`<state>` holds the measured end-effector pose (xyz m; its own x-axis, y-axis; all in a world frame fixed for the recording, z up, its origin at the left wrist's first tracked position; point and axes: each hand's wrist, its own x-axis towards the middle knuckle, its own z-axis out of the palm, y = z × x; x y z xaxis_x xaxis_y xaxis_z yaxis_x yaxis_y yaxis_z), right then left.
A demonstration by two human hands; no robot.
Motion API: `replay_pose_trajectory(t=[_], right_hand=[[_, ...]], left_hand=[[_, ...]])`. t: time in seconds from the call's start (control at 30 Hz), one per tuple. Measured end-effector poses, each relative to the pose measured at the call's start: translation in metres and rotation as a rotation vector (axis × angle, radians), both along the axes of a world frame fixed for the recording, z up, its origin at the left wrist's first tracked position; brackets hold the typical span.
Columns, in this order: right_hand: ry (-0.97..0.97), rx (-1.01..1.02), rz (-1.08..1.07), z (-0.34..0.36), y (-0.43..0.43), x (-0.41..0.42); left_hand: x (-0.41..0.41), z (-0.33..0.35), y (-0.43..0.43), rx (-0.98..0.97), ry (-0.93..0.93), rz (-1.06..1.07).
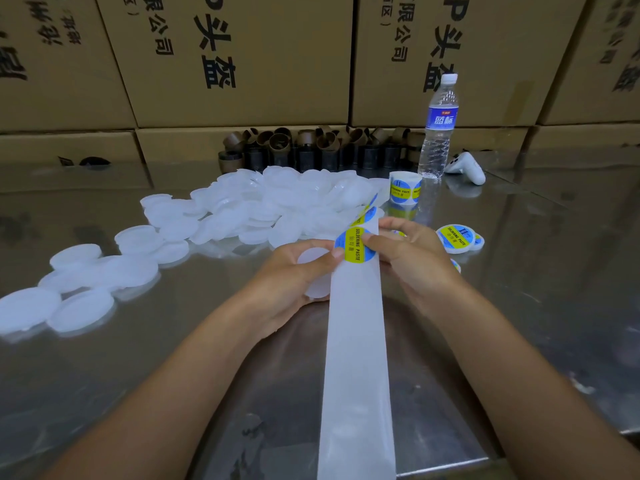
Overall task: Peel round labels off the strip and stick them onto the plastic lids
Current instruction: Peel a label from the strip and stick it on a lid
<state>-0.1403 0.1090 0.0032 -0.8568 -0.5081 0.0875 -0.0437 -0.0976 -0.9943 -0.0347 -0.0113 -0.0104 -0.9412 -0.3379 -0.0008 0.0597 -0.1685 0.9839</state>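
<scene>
Centrally, left hand cups lid — right hand pinches label on strip

Steel table, reflective.
- Backing strip: white, running from the near edge to the far-right label roll, which stands upright.
- Round label: blue and yellow, printed "SOLDERING PASTE", on the strip between both hands.
- Left hand: grips a plain lid, thumb tip at the label's left edge.
- Right hand: fingers pinch the strip, thumb on the label's right edge.
- Loose lids: translucent white, heaped centre-far and trailing left.
- Labelled lids: right of the hands.
- Water bottle, white controller: far right.
- Cardboard cores: a row along the far edge.
- Cartons: stacked behind.
</scene>
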Motion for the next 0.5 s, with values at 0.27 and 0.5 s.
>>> replay_pose_trajectory(t=[0.27, 0.5], right_hand=[[0.626, 0.154, -0.206, -0.0079, -0.0003, 0.0081], [0.917, 0.323, -0.200, -0.0100, 0.0009, 0.0078]], left_hand=[[0.0005, 0.0014, 0.0010, -0.010, 0.016, 0.103], [0.0016, 0.0022, 0.0029, -0.088, -0.037, 0.156]])
